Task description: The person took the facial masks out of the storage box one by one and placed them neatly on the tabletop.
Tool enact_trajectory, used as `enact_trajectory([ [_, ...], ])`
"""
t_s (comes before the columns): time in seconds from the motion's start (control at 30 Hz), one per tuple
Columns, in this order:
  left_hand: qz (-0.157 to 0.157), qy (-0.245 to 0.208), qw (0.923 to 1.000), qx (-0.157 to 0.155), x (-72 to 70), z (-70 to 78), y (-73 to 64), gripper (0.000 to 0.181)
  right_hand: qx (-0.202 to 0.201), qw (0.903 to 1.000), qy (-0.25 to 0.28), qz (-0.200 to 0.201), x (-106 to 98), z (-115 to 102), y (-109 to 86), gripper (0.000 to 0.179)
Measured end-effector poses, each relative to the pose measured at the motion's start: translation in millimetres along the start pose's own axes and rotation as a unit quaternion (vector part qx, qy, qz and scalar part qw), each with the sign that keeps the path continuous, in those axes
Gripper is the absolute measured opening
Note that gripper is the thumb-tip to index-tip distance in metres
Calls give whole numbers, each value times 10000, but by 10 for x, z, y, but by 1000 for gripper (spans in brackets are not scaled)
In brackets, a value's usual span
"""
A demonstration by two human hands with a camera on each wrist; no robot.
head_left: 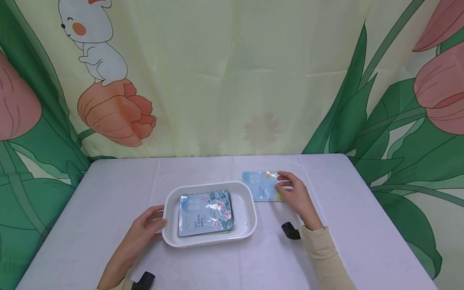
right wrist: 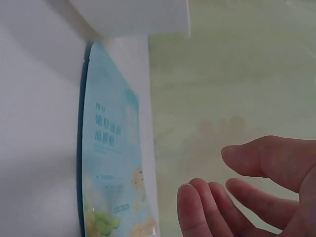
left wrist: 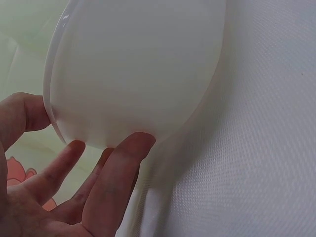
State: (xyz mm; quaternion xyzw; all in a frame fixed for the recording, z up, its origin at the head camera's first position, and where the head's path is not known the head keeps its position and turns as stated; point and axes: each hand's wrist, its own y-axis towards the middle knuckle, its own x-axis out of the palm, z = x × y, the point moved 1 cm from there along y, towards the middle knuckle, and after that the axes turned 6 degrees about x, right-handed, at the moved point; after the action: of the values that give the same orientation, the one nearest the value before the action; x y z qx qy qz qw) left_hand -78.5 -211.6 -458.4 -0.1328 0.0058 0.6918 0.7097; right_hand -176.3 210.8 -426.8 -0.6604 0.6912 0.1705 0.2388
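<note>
A white tray (head_left: 210, 243) stands on the table with blue face-mask sachets (head_left: 204, 213) stacked inside it. My left hand (head_left: 143, 225) holds the tray's left end, thumb at the rim. In the left wrist view its fingers (left wrist: 116, 182) touch the outer wall of the tray (left wrist: 143, 64). Another light blue face-mask sachet (head_left: 260, 186) lies flat on the table, just past the tray's right end. My right hand (head_left: 295, 195) hovers by that sachet's right side. The right wrist view shows a gap between thumb and fingers (right wrist: 192, 207), apart from the sachet (right wrist: 111, 148), with nothing held.
A white cloth covers the table (head_left: 308, 257). Behind it hangs a pale yellow curtain (head_left: 232, 80) printed with tulips, leaves and a white rabbit. Black wrist-camera mounts (head_left: 291, 230) stick out near both sleeves.
</note>
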Motion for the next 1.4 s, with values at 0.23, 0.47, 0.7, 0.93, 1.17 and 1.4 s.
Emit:
enact_trajectory([
  [0.23, -1, 44, 10000, -3, 3, 13, -2, 54, -219, 9997, -31, -71, 34, -148, -92, 49],
  [0.47, -18, -3, 10000, 8, 0, 19, -6, 55, -627, 9976, 145, -260, 88, -297, -223, 50],
  [0.7, -5, -23, 10000, -7, -4, 8, 9, 55, -789, 9956, 231, -444, 192, -405, -320, 51],
  [0.93, 11, 77, 10000, -54, -1, 15, 13, 56, -913, 9943, 147, -537, 285, -480, -413, 50],
  [1.17, -34, 42, 9999, -108, -12, 14, 17, 57, -817, 9944, 125, -655, 378, -547, -499, 49],
  [1.4, -39, -26, 10000, -70, -13, -13, 8, 56, -741, 9949, 136, -677, 488, -571, -549, 51],
])
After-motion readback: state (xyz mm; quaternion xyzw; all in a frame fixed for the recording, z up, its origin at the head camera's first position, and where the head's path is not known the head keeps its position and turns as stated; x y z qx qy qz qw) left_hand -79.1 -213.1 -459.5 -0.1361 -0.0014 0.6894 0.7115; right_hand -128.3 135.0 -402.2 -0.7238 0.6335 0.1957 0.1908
